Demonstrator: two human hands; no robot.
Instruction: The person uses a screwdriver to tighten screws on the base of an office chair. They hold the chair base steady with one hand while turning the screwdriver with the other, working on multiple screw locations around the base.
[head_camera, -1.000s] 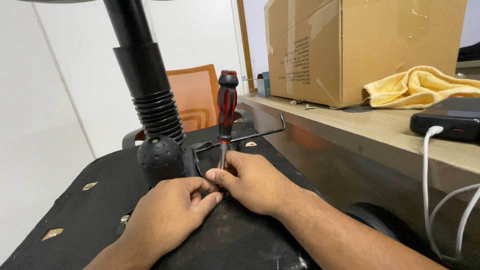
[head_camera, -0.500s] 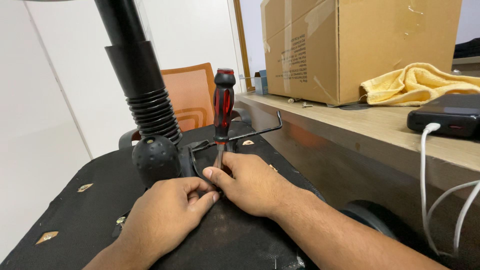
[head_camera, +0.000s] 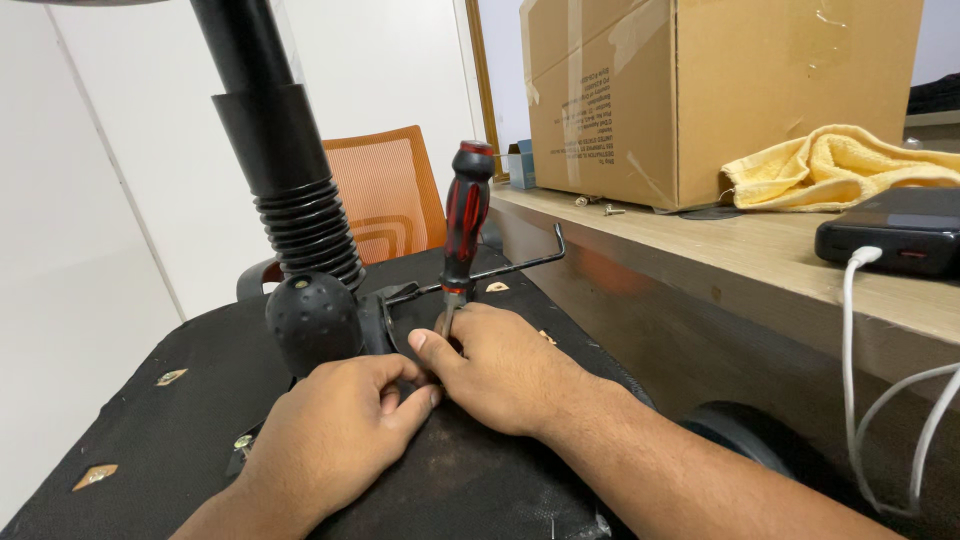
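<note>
An upturned black office-chair seat (head_camera: 180, 420) lies in front of me, its gas-lift column (head_camera: 285, 190) rising from the mechanism with a round black knob (head_camera: 312, 322). A red-and-black screwdriver (head_camera: 464, 222) stands on the mechanism, tilted slightly right. My right hand (head_camera: 500, 368) pinches its metal shaft near the tip. My left hand (head_camera: 335, 430) rests on the seat's underside, fingertips pressed against the right hand at the tip. What lies under the tip is hidden by the fingers. A bent metal lever (head_camera: 520, 262) sticks out behind.
A wooden desk (head_camera: 760, 265) at right carries a large cardboard box (head_camera: 700, 95), a yellow towel (head_camera: 830, 170) and a black power bank (head_camera: 890, 243) with a white cable (head_camera: 850, 340). An orange mesh chair (head_camera: 385, 195) stands behind. Brass inserts (head_camera: 95, 473) dot the seat.
The screwdriver's handle has tipped to the right from nearly upright. Both hands stay at its tip.
</note>
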